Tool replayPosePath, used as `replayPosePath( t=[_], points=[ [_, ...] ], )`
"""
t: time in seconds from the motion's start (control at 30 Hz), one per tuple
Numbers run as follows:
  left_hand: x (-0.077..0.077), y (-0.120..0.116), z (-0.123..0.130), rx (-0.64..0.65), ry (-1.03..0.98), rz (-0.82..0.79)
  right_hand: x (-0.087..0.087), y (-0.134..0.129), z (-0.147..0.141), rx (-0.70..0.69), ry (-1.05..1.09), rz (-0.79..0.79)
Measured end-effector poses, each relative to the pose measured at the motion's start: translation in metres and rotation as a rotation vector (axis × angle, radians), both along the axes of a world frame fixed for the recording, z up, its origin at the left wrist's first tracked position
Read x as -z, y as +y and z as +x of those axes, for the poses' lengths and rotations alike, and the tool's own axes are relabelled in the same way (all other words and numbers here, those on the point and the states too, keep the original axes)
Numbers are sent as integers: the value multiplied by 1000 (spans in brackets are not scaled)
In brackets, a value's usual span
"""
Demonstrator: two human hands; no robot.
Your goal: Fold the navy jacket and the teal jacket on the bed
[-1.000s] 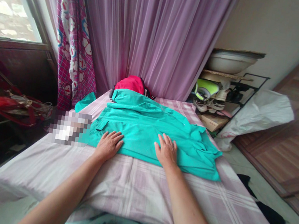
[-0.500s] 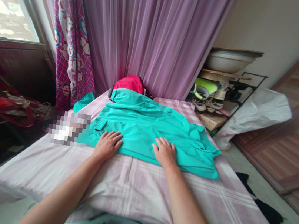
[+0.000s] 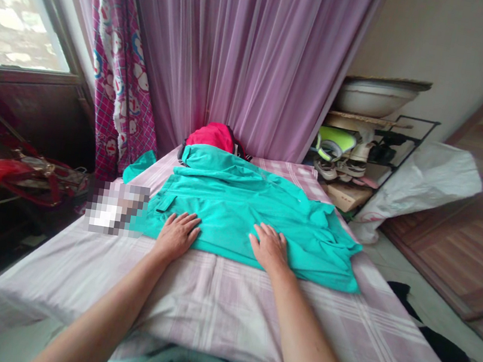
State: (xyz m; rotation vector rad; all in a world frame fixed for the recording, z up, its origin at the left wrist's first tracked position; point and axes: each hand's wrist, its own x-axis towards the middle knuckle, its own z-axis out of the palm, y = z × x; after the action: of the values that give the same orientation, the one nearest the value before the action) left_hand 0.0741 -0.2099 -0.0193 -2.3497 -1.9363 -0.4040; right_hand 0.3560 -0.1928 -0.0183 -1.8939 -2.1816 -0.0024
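Observation:
A turquoise garment [image 3: 238, 205] lies spread on a table, with folds and wrinkles across its surface and a small dark tab near its left side. My left hand [image 3: 178, 235] rests flat on its near left part, fingers spread. Flat on the near edge, right of the middle, lies my right hand [image 3: 269, 247], its fingers also apart. Neither hand grips the cloth. Behind the garment sits a bright pink item [image 3: 212, 135], partly covered by the turquoise cloth; its kind is unclear.
A pale pink checked cloth [image 3: 214, 304] covers the table. A blurred-out patch lies left of the garment. Purple curtains [image 3: 251, 55] hang behind. At right stand a shoe rack [image 3: 347, 200] with a basin [image 3: 376, 98] and a white sack [image 3: 431, 185]. Dark cloth [image 3: 445, 350] lies on the floor.
The whole view has shifted slightly, so things appear a little further right. Both hands stay flat on the garment, which looks the same.

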Motion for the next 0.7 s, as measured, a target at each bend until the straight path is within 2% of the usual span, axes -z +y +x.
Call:
replayPosePath(
  t=[0.7],
  points=[
    [2,-1,0,6,-41,18,-1,-2,0,-2,-17,5]
  ],
)
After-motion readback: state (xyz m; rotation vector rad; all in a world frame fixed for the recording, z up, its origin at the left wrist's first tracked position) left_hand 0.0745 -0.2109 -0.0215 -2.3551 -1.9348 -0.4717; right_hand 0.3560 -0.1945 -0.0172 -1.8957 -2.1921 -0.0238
